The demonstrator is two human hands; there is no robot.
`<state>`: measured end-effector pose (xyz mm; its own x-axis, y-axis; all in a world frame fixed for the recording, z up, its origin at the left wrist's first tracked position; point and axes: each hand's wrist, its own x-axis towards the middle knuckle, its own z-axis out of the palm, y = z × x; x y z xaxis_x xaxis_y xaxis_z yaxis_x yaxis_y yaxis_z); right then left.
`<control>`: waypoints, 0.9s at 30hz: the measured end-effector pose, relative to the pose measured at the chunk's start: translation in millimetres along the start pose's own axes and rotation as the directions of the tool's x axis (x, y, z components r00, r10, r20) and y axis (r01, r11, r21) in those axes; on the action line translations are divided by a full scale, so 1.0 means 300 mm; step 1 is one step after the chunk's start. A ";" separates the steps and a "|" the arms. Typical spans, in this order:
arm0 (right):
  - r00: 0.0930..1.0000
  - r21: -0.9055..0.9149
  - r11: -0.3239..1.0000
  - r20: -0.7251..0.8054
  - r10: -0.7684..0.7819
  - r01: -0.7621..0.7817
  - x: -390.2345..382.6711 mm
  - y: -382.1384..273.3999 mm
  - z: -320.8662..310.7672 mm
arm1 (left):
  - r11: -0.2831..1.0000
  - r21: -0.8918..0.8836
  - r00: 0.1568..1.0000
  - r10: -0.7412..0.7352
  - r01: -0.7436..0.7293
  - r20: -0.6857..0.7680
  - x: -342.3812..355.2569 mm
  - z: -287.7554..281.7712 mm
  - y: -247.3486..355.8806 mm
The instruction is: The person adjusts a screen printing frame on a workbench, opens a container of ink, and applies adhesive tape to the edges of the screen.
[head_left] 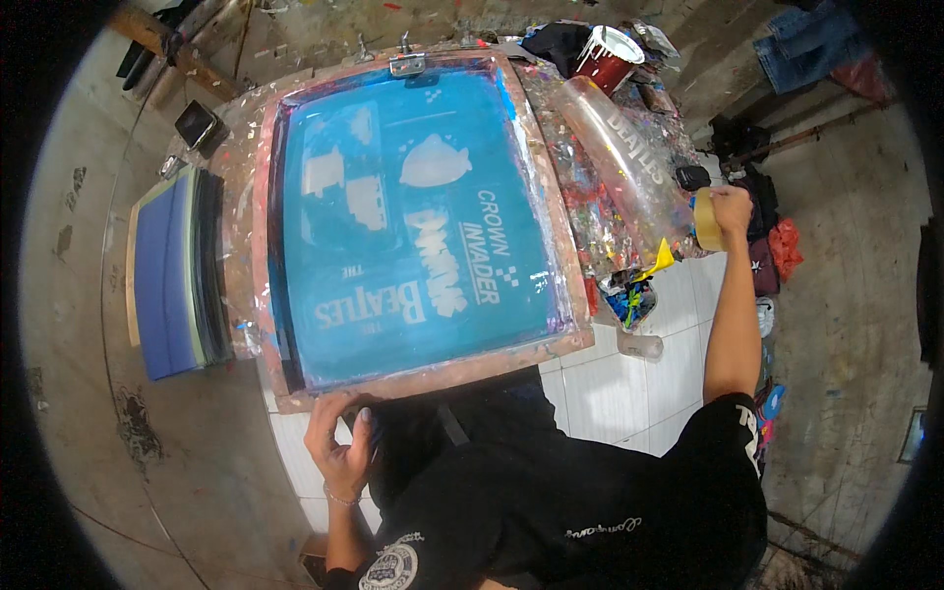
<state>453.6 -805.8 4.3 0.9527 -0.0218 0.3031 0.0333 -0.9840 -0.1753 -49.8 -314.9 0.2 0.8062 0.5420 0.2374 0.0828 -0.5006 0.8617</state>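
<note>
In front of me lies a screen-printing frame [565, 221], its wooden rim stained with ink and its teal mesh [393, 128] bearing pale stencil shapes and lettering. My left hand [339, 442] is at the frame's near left edge, fingers bent and thumb apart; nothing shows between them. Out to the right, my right hand [731, 208] grips a roll of yellowish tape [706, 221] beside the table edge. A clear plastic film [615, 147] with pale lettering curls across the table between the frame and the tape.
A metal clamp [407, 65] sits on the frame's far side. Blue and dark boards [172, 280] are stacked at left, near a black device [197, 125]. A red can [605, 61] stands far right. A yellow scrap [661, 258] and a plastic cup [639, 345] lie nearer.
</note>
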 end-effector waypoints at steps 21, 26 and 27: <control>0.875 0.718 0.532 0.473 0.099 -0.448 -1.074 -0.314 -0.527 | 0.878 -0.468 0.806 0.349 -0.102 0.479 0.076 0.321 0.252; 0.870 0.819 0.320 0.493 0.032 -0.476 -1.138 -0.391 -0.479 | 0.899 -0.438 0.805 0.260 0.000 0.534 0.092 0.395 0.244; 0.890 0.862 0.261 0.456 -0.023 -0.435 -1.134 -0.401 -0.479 | 0.902 -0.431 0.806 0.258 -0.005 0.532 0.102 0.403 0.246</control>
<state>82.1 -705.5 56.9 0.9845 0.0845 -0.1537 -0.1456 -0.0952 -0.9848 51.7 -416.9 16.8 0.9832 -0.0513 0.1753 -0.1814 -0.1633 0.9698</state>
